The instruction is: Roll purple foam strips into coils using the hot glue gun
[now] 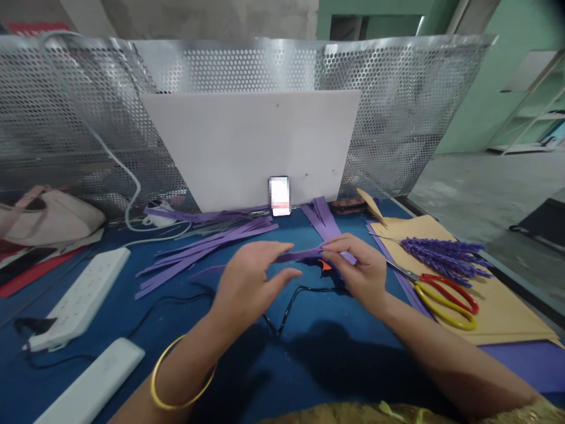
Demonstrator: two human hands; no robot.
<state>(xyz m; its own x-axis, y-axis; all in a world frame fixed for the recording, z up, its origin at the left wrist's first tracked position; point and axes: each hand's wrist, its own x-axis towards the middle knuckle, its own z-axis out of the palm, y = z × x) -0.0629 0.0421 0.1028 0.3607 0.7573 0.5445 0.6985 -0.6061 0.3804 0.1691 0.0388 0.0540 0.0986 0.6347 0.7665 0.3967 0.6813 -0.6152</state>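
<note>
A long purple strip [301,255], seemingly paper or foam, stretches between my hands above the blue table. My right hand [359,268] pinches one end of it between thumb and fingertips. My left hand [249,280] has thumb and fingers apart, and the strip passes behind its fingers, with a purple tail [208,272] showing on the far side. Whether the left fingers touch the strip is hidden. Under my right hand lies a dark tool with an orange part [325,266], mostly covered. Loose purple strips [212,247] lie beyond my left hand, and more strips [324,221] beyond my right.
Scissors with red and yellow handles [445,300] and purple lavender-like sprigs [445,256] rest on tan sheets [507,306] at right. A lit phone [279,196] leans against a white board [256,141]. A power strip [83,297], white case [95,383] and black cord [286,312] occupy the table.
</note>
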